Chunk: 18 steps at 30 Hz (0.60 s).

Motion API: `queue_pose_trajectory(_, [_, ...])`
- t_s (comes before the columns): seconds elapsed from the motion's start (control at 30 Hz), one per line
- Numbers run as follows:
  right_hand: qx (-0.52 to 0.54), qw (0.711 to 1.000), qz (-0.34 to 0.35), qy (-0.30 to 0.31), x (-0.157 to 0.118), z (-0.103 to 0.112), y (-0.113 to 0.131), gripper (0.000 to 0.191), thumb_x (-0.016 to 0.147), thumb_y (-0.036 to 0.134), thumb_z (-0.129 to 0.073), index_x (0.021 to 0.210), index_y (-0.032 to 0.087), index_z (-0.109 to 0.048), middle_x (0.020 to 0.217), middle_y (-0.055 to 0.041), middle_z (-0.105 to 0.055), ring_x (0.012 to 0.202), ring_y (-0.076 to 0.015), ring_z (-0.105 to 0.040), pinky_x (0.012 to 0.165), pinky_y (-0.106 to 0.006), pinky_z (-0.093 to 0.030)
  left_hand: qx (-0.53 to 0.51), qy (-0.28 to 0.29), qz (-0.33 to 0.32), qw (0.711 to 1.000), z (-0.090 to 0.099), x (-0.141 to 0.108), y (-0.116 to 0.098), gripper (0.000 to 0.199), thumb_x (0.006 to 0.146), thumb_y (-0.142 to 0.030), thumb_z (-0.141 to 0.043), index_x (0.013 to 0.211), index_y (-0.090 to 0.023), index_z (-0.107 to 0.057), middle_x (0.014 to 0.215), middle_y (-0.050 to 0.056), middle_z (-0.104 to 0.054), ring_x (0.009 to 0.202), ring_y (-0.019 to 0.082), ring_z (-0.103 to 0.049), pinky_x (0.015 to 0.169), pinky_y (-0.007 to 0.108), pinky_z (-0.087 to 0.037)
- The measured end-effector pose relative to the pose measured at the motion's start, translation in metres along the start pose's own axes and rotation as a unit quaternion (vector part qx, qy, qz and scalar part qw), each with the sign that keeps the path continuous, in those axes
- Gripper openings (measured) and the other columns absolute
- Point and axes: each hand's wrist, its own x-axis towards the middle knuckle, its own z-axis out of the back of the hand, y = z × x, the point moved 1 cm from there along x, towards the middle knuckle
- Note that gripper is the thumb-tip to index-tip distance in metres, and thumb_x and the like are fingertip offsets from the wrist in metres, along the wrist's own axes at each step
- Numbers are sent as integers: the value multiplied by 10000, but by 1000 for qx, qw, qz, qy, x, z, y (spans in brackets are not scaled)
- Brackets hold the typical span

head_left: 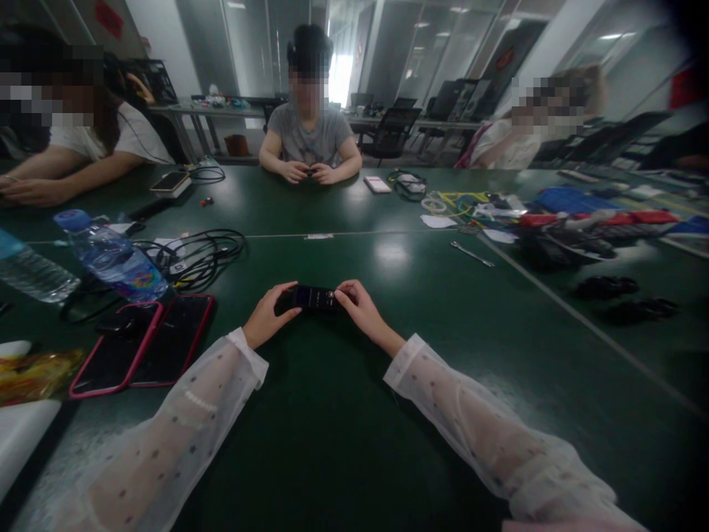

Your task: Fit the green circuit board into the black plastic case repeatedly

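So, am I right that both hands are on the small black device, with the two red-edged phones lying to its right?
Not quite: the head view shows the two red-edged phones lying to its left. The left hand and right hand are indeed both on the small black device.

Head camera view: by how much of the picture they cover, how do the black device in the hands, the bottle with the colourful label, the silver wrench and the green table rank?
1. Green table
2. Bottle
3. Black device
4. Silver wrench: thinner, though about as long as the device.
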Motion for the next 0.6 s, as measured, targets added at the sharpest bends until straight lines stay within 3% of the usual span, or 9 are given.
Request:
queue_pose_trajectory(0.3, [-42,999,-16,-10,0,1,-2,280,904,472,-538,1047,232,-514,1089,-60,-575,1038,-200,-570,883,-380,-493,1,-6,-20,1000,-2,0,4,572,876,-378,-620,1406,-267,-437,1374,97,-541,1246,260,-531,1057,490,-413])
queue_pose_trajectory(0.6, [-72,997,-16,-32,-1,-2,-2,299,911,489,-512,1061,231,-525,1062,-69,-588,1015,-211,-566,890,-405,-478,19,-10,-33,999,-3,0,6,571,889,-382,-598,1422,-280,-422,1387,93,-536,1260,261,-523,1059,497,-414])
